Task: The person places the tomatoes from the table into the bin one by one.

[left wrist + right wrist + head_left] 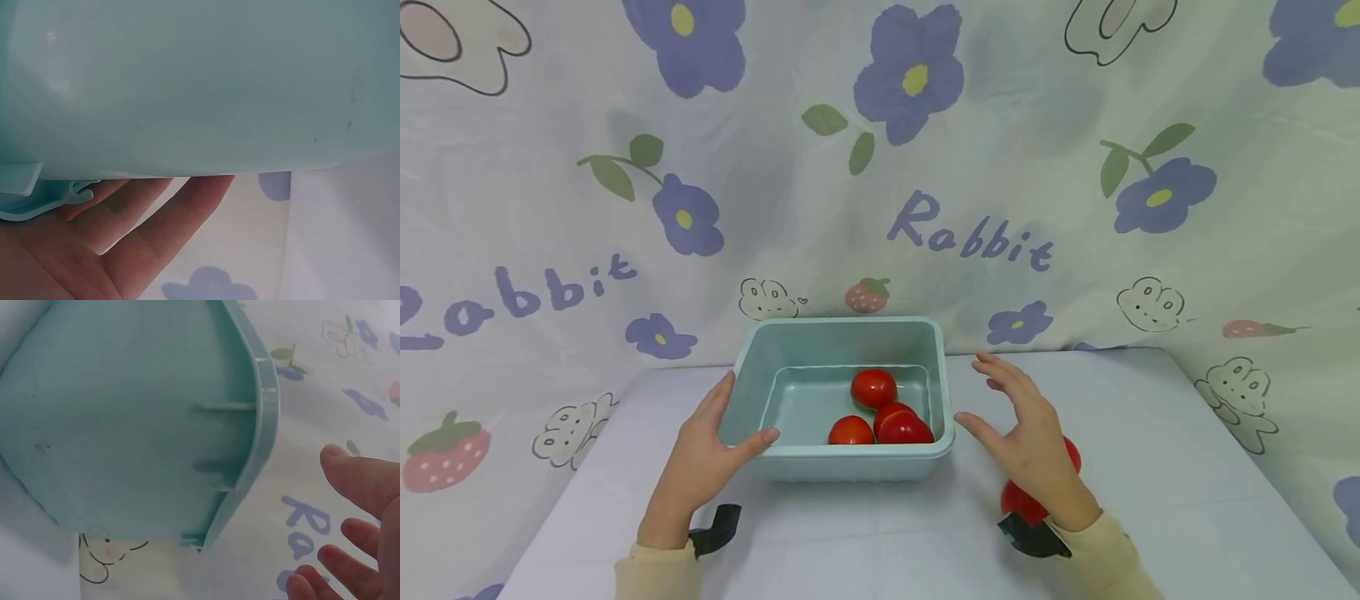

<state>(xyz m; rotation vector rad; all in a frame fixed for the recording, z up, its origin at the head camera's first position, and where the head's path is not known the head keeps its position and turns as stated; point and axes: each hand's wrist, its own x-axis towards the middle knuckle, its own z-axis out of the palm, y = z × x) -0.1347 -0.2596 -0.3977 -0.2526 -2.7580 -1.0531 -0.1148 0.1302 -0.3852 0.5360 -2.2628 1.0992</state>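
Observation:
A pale blue-green plastic bin (842, 463) stands on the white table, with several red tomatoes (874, 389) toward its right side. My left hand (703, 454) is at the bin's left front corner, fingers extended along the left wall and thumb over the front rim. In the left wrist view, its fingertips are partly hidden behind the bin's wall. To the right of the bin, my right hand (1026, 437) is spread and holds nothing. The right wrist view shows a gap between its thumb and the bin's rim (267, 412).
More red tomatoes (1022, 503) lie on the table (1195, 467), partly covered by my right hand and wrist. A cloth printed with flowers and rabbits (1000, 150) hangs directly behind the bin.

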